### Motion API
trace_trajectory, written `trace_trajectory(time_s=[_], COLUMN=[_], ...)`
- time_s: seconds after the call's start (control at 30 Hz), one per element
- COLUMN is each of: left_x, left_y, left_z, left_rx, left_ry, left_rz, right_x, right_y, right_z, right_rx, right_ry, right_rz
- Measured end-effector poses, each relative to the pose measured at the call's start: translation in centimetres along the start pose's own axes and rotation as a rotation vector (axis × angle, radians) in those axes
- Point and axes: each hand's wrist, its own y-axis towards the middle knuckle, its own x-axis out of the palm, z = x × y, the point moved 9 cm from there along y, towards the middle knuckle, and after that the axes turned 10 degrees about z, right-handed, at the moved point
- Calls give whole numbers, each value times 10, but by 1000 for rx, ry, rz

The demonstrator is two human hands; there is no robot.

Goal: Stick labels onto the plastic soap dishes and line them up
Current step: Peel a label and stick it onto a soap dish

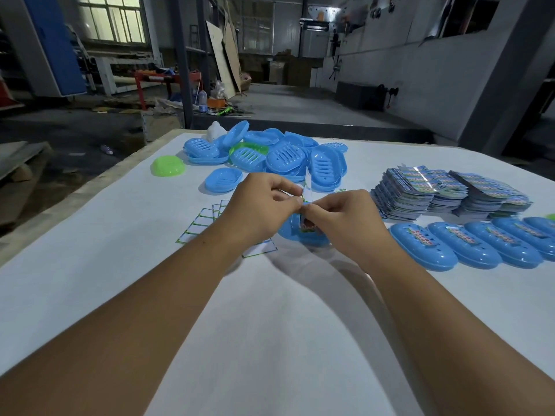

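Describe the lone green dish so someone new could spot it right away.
Start at the pile of blue dishes at the table's far edge. Left of it, apart, a green dish lies upside down: the only green one outside the pile.

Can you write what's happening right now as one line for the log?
step: peeling label | left hand: pinches label | right hand: pinches label | blue dish: underneath | labelled row: right

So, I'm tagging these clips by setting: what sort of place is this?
Most likely a small factory or workshop packing bench. A heap of blue soap dishes and stacks of printed labels sit on a white table, with bare concrete floor and leaning boards behind.
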Motion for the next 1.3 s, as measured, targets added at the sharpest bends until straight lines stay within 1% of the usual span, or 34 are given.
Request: trace_trajectory(time_s=[0.27, 0.4, 0.53, 0.63, 0.83, 0.97, 1.1, 1.3], left_x=[1, 3, 11, 13, 7, 5, -2, -19], left_y=[-4, -3, -4, -5, -6, -8, -6, 6], left_z=[8, 8, 7, 8, 7, 4, -2, -14], left_rx=[106, 113, 68, 56, 16, -15, -44, -105], left_ry=[85, 58, -11, -26, -16, -21, 23, 139], left_rz=[47, 57, -34, -48, 45, 69, 104, 173], right_x=[1, 1, -1, -1, -3, -1, -2, -11], right_y=[-2, 1, 4, 3, 3, 5, 5, 9], right_z=[2, 6, 8, 8, 6, 6, 6, 15], right_rx=[40, 47, 64, 67, 37, 22, 3, 89], right_ry=[4, -2, 11, 10, -12, -3, -17, -17], right_rz=[5, 9, 18, 16, 51, 48, 51, 66])
